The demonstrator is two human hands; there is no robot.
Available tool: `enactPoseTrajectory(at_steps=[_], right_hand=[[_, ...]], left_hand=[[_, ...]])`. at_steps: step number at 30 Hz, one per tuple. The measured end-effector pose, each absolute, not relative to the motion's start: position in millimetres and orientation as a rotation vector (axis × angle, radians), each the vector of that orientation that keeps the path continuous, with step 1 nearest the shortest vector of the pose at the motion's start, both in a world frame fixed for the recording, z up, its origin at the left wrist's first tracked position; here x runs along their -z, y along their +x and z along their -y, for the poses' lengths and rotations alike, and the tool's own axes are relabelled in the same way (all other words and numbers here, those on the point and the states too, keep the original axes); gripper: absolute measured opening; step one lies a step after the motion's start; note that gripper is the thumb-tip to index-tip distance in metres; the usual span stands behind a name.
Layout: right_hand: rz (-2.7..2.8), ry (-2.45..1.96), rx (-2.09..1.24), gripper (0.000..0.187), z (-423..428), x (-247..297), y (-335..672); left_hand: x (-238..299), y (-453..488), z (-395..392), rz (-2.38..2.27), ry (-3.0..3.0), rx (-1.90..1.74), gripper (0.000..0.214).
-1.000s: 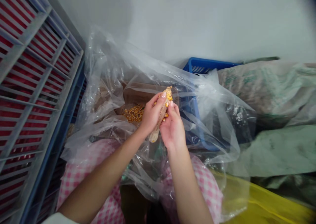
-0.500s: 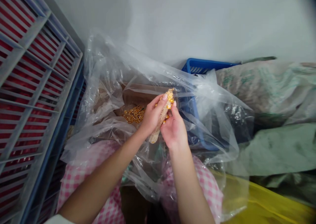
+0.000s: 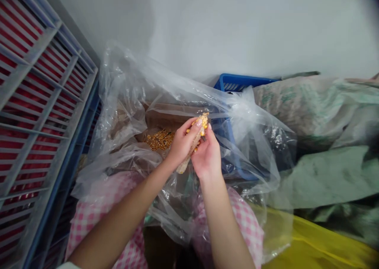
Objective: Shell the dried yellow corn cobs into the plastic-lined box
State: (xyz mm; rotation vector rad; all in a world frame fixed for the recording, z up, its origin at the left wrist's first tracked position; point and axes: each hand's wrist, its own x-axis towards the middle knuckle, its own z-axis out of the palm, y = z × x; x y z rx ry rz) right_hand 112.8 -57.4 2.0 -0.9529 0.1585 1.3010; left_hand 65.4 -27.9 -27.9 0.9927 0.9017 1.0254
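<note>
Between my two hands is a corn cob (image 3: 184, 165), tilted with its upper end away from me. Its lower length is bare and pale; yellow kernels cling near the top. My left hand (image 3: 182, 144) wraps round it from the left, thumb pressed on the kernels. From the right, my right hand (image 3: 209, 156) closes on the cob, thumb near the tip and a few kernels by its fingers. Below and to the left, loose corn kernels (image 3: 160, 139) lie in a heap inside a clear plastic bag (image 3: 118, 160) spread open over my lap.
Stacked slatted crates (image 3: 44, 99) rise on the left. Behind the bag on the right stands a blue basket (image 3: 248, 81). Woven sacks (image 3: 314, 103) lie at the right, above a yellow container (image 3: 319, 241). A pale wall (image 3: 207, 28) closes off the back.
My left thumb has shifted slightly over the kernels, and the cob sits a little lower in view. Both hands keep their hold. The whole view has moved slightly.
</note>
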Motion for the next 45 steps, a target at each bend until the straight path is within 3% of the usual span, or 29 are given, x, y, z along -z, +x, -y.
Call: enactPoseTrajectory(at_steps=[5, 10, 15, 21, 30, 35, 42, 45], right_hand=[[-0.146, -0.917, -1.224, 0.013, 60, 2, 108], [-0.174, -0.910, -1.272, 0.027, 57, -4, 110], [-0.187, -0.973, -1.204, 0.023, 55, -2, 108], [-0.135, -0.985, -1.153, 0.031, 52, 7, 108], [-0.056, -1.049, -1.030, 0.017, 54, 10, 102], [-0.150, -0.993, -1.125, 0.025, 55, 7, 103], [-0.099, -0.978, -1.052, 0.005, 55, 6, 101], [-0.130, -0.974, -1.078, 0.012, 55, 4, 101]], left_hand=[[29, 65, 26, -0.926, 0.991, -1.040, 0.030], [26, 66, 28, -0.920, 1.061, -1.018, 0.030], [25, 68, 30, -0.954, 1.110, -1.028, 0.032], [18, 71, 31, -1.025, 1.161, -1.012, 0.029], [20, 69, 31, -1.087, 1.195, -1.031, 0.034], [17, 68, 33, -1.027, 1.197, -0.999, 0.034], [18, 66, 32, -1.040, 1.200, -1.027, 0.033], [17, 66, 32, -1.027, 1.199, -1.007, 0.034]])
